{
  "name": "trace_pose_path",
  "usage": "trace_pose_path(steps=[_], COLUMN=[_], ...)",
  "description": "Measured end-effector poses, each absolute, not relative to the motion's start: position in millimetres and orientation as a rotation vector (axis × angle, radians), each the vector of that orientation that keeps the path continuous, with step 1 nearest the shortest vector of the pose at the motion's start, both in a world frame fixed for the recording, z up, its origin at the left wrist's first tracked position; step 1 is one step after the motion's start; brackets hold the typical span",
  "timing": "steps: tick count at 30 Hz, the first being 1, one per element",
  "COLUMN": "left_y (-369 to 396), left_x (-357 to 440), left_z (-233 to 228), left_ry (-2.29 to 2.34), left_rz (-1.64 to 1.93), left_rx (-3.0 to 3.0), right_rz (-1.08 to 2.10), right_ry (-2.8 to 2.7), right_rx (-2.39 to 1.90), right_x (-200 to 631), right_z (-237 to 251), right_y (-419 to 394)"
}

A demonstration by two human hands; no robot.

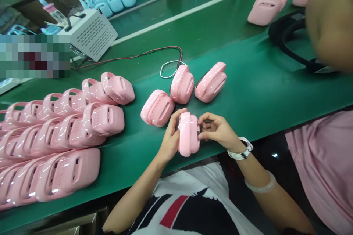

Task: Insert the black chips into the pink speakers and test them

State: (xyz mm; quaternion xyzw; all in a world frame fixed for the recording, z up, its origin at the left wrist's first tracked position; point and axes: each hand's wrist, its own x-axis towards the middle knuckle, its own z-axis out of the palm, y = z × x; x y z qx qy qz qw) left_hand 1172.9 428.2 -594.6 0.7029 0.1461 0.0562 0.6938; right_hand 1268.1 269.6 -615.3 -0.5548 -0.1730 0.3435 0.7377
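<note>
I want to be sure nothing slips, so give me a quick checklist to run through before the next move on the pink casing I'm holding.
1. Left hand grips the pink casing along its left side: ok.
2. Right hand has fingertips on the casing's right edge: ok, though what they pinch there cannot be told.
3. Casing held over the green bench, near its front edge, not out past it: ok.
4. Three loose casings lie just behind the hands, apart from the held one: ok.
5. Red and white wires lie behind those casings, clear of both hands: ok.
6. Stacked pink casings on the left sit apart from the left arm: ok.
</note>
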Motion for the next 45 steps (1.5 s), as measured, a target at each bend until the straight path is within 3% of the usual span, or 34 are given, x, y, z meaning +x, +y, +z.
trace_pose_path(steps=[11, 37, 40, 45], left_y=[428, 437, 440, 439], left_x=[1175, 1179, 1180, 1181], left_z=[-593, -599, -598, -600], left_ry=[0.284, 0.129, 0.113, 0.070], left_rz=[0.114, 0.094, 0.098, 0.128], left_rx=[1.508, 1.487, 1.508, 1.500], right_rz=[0.931, 0.998, 0.887, 0.242], right_ry=[-0.247, -0.105, -0.144, -0.413], right_rx=[-1.080, -1.136, -1.304, -1.913], right_x=[1266, 1260, 1259, 1259], right_z=[-620, -604, -606, -616], right_y=[270, 274, 260, 233])
